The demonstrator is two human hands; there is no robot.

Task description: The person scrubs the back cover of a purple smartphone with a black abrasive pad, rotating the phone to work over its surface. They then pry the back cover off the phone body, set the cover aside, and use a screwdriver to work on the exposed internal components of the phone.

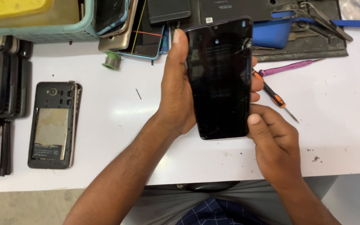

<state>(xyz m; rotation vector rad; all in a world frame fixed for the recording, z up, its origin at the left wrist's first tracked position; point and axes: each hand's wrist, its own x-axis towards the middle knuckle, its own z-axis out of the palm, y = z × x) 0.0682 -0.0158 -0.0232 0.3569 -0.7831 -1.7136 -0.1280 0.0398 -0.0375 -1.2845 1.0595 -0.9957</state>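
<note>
Cracked black phone (221, 79), gripped by left hand (176, 89), right hand (271, 137) at corner

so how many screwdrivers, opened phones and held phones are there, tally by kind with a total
Held phone with cracked dark screen, gripped by the left hand and right hand: 1
Opened phone with its back cover off, lying on the white table: 1
Screwdrivers: 2, one orange and black, one purple
Total: 4
</note>
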